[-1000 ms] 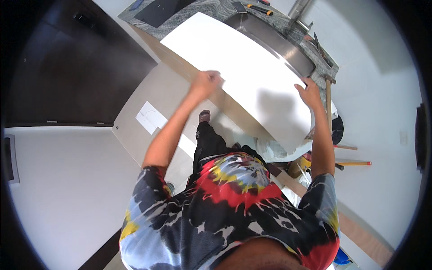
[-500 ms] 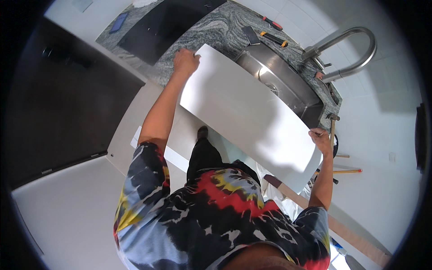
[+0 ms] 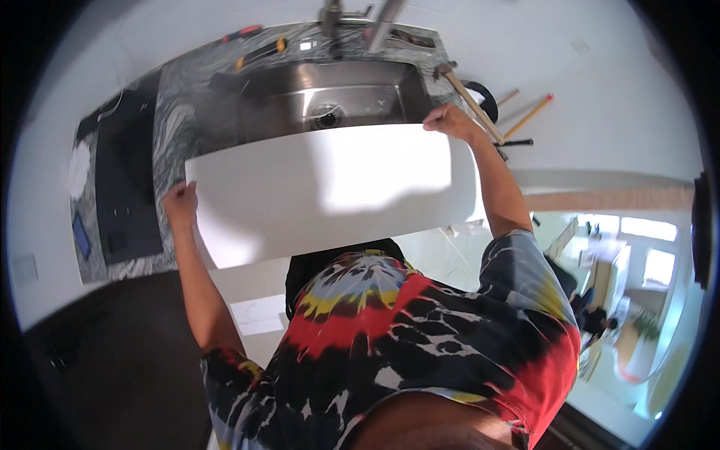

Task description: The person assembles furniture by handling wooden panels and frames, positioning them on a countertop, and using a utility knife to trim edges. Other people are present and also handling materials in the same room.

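The person's left hand (image 3: 180, 204) pinches the left edge of a white rectangular panel (image 3: 334, 191); the right hand (image 3: 450, 121) grasps its far right corner. The panel spans between the torso (image 3: 367, 322) and the stainless-steel sink (image 3: 360, 79).

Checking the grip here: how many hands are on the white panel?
2: the left hand at the left edge of the white panel, the right hand at its far edge, toward the right.
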Motion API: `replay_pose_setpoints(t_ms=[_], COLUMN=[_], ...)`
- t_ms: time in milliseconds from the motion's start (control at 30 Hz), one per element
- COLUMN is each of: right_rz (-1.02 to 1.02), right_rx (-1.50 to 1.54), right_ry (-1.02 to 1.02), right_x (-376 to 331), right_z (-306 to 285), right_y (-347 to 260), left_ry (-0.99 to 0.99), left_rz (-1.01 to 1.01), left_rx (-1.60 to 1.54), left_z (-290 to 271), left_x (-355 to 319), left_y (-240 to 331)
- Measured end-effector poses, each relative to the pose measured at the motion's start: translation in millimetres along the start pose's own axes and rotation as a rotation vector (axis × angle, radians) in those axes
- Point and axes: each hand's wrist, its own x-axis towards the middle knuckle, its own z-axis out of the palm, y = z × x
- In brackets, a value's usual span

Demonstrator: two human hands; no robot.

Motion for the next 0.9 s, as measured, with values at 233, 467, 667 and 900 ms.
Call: replay_pose_setpoints(t_ms=[233, 467, 667, 900], right_rz=[-0.069, -0.114, -0.239, -0.651], right_rx=[0.153, 0.018, -0.095, 0.066], right_ry=[0.128, 0.476, 0.729, 0.190], right_x=[-17.5, -23.9, -21.3, 58.3], right_z=[18.8, 49.1, 71.7, 170.8], right_y=[32.2, 19.7, -36.3, -308.0], left_ry=[0.016, 0.028, 0.237, 0.108], left_rz=[0.062, 0.039, -0.059, -0.051], left_rx=[0.131, 0.196, 0.402, 0.229], left_z=[11.7, 15.2, 17.7, 5.7], left_x=[7.1, -0.2, -19.3, -49.7], left_y=[-4.1, 5.8, 46.3, 69.3])
